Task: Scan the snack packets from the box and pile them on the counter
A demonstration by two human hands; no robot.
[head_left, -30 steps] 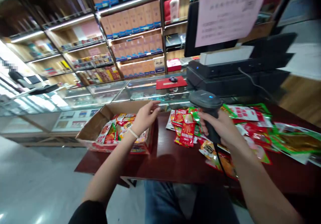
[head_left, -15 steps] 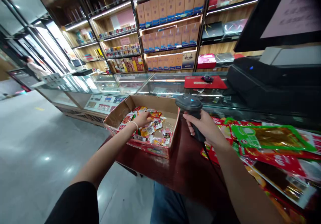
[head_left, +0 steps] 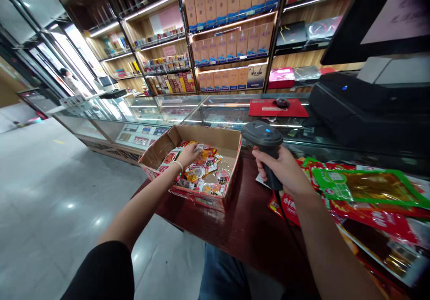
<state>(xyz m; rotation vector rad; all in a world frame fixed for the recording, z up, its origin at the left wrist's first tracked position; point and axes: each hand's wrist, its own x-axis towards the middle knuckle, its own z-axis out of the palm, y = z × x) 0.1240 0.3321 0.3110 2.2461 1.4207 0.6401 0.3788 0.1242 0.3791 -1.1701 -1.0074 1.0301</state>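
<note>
A cardboard box (head_left: pixel 223 134) with a red printed outside stands open on the dark red table. Small snack packets (head_left: pixel 196 173) lie scattered in it. My left hand (head_left: pixel 188 154) reaches inside, its fingers curled closed at a packet near the far side; the fingertips are partly hidden. In my right hand (head_left: pixel 280 168) is a black barcode scanner (head_left: pixel 262 134), held upright by its handle just right of the box. A blue light glows on its top, and its cable hangs down past my wrist.
Larger red and green food packets (head_left: pixel 369 188) are piled at the right. Behind the table runs a glass display counter (head_left: pixel 218 107) with a red mat (head_left: pixel 260 107) and a mouse (head_left: pixel 281 103). A dark monitor (head_left: pixel 363 22) overhangs the right. One person (head_left: pixel 70 83) stands far left.
My right hand and the scanner appear slightly further right in view. My left hand has shifted slightly left and up within the box. The view has tilted a little.
</note>
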